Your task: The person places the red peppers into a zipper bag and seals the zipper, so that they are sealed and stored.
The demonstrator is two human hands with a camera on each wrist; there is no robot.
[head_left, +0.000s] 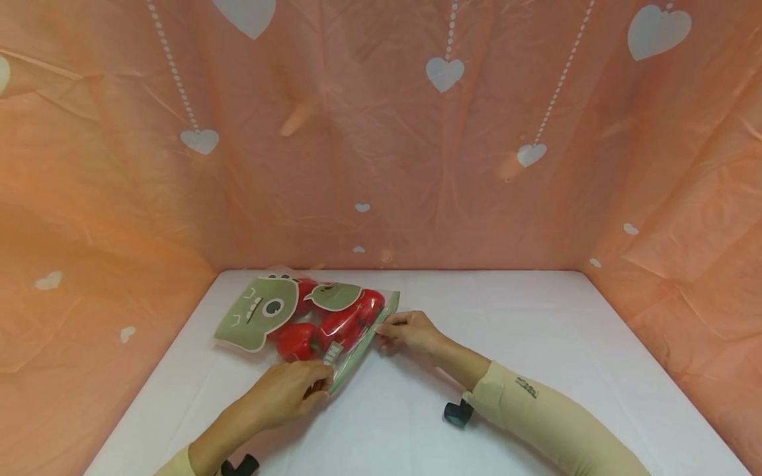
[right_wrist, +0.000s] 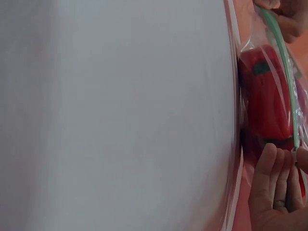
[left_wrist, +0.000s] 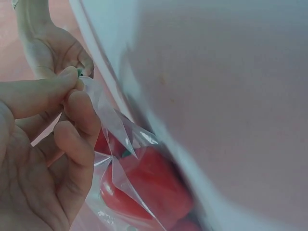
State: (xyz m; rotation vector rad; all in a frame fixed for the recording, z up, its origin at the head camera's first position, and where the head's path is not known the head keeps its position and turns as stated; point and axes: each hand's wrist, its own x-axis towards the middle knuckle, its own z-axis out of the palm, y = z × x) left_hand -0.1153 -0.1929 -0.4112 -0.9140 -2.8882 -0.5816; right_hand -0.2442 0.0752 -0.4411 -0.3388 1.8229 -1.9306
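Note:
A clear zip bag (head_left: 244, 320) with a green cartoon face printed on it lies tilted at the back left of the white table. Several red bell peppers (head_left: 296, 342) show through its plastic. Along its right side runs a green zip strip (head_left: 359, 350). My left hand (head_left: 288, 391) pinches the near end of that strip between thumb and fingers. Higher along the strip, my right hand (head_left: 415, 332) pinches it near the far corner. In the right wrist view, a small pale piece (right_wrist: 294, 155) on the strip sits between the right thumb and fingers.
The white table (head_left: 506, 317) extends right of the bag. Orange sheeting (head_left: 405, 165) with white hearts hangs behind and on both sides. Black wrist devices (head_left: 458, 414) show beneath the forearms.

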